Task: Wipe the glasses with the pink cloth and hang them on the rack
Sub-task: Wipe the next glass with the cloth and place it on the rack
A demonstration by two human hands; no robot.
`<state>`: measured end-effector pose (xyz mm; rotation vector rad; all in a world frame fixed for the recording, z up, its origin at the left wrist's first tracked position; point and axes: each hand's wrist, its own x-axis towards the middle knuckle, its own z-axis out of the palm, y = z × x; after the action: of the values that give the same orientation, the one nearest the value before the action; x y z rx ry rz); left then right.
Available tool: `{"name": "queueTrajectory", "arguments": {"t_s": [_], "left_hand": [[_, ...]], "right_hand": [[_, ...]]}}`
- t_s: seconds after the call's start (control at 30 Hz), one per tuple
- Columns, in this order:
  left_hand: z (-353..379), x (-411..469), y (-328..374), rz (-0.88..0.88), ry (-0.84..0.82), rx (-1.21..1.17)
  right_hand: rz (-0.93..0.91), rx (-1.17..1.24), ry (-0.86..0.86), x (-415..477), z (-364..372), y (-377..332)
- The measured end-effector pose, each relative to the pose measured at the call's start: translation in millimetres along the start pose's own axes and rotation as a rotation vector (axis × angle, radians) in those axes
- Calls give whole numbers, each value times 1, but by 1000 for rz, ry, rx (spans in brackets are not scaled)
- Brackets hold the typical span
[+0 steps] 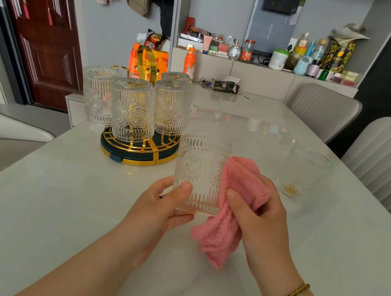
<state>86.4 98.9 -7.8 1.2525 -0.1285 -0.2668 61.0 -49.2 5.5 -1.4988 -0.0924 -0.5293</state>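
My left hand (pixel 164 202) grips an embossed clear glass (pixel 199 172) by its base, upright above the table. My right hand (pixel 255 209) presses the pink cloth (pixel 228 214) against the glass's right side, and the cloth's tail hangs down below. To the left behind it stands the rack (pixel 139 149), a dark round base with gold bars and a gold handle. Several matching glasses hang upside down on it, the nearest one (pixel 132 110) at the front. Another glass (pixel 305 173) stands upright on the table to the right, untouched.
The pale table (pixel 63 206) reaches the frame's bottom. Grey chairs (pixel 386 163) line its right side, and a pale seat (pixel 10 128) sits at the left. A dark tissue pack (pixel 225 87), keys and an orange bottle (pixel 189 63) lie at the far end, before a cluttered shelf.
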Motion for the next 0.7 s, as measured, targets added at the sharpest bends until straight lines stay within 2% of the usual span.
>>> {"name": "queueTrajectory", "arguments": {"t_s": [0.1, 0.17, 0.27, 0.33, 0.43, 0.6, 0.7], "left_hand": [[2, 2, -3, 2, 13, 89], [1, 2, -5, 14, -5, 153], [0, 1, -6, 34, -50, 129], [0, 1, -7, 27, -95, 101], [1, -1, -6, 5, -209, 48], [1, -3, 0, 0, -250, -105], [-3, 2, 0, 4, -162, -186]], "right_hand": [[-107, -186, 44, -3, 2, 4], [-193, -263, 10, -7, 7, 3], [-285, -293, -53, -8, 8, -2], [-307, -274, -29, -7, 5, -7], [-204, -162, 64, -3, 0, -9], [161, 96, -40, 1, -1, -2], [126, -36, -112, -4, 4, 0]]}}
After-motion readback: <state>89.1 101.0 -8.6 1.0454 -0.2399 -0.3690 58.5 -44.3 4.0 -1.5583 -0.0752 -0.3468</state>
